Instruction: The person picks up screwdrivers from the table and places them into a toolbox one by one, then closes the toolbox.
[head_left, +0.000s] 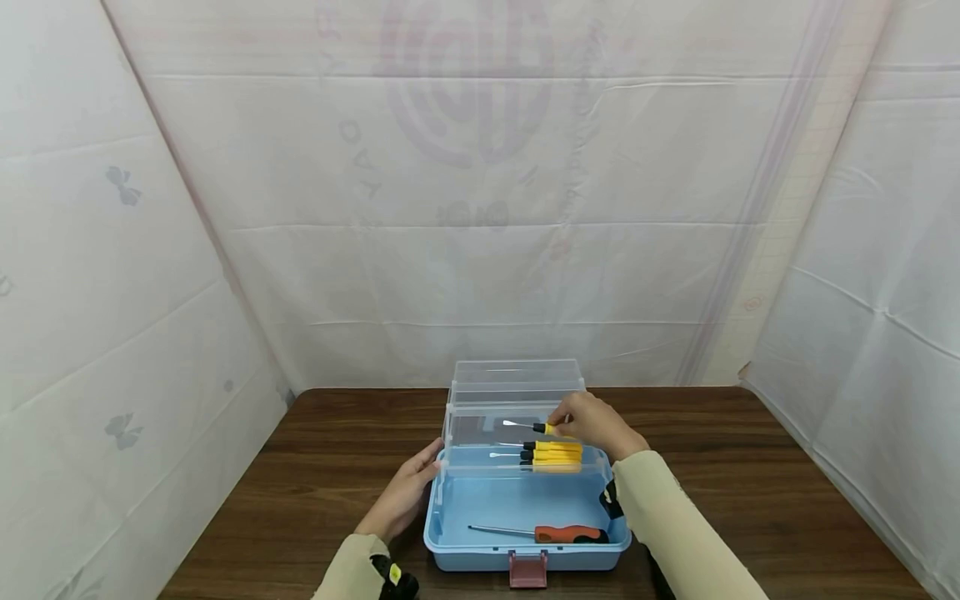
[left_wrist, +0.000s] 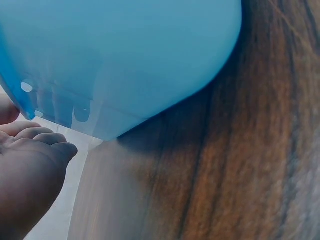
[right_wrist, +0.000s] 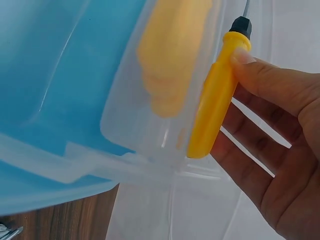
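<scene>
My right hand (head_left: 592, 421) pinches a yellow-handled screwdriver (right_wrist: 212, 102) between thumb and fingers, above the clear tray (right_wrist: 120, 117) of a blue toolbox (head_left: 517, 500). Its thin metal shaft points left in the head view. Several similar yellow screwdrivers (head_left: 555, 454) lie side by side in that tray, their black collars and shafts also toward the left. At the toolbox's back left corner my left hand (head_left: 405, 492) holds the rim, thumb above it and fingers (left_wrist: 37, 135) along the outside. An orange and black screwdriver (head_left: 572, 534) lies on the toolbox floor near the front.
The clear lid (head_left: 517, 375) stands raised behind the tray. A dark pink latch (head_left: 528, 571) hangs at the toolbox's front. Underneath is a dark wooden table (head_left: 322, 450), with white sheeting (head_left: 480, 275) behind and on both sides.
</scene>
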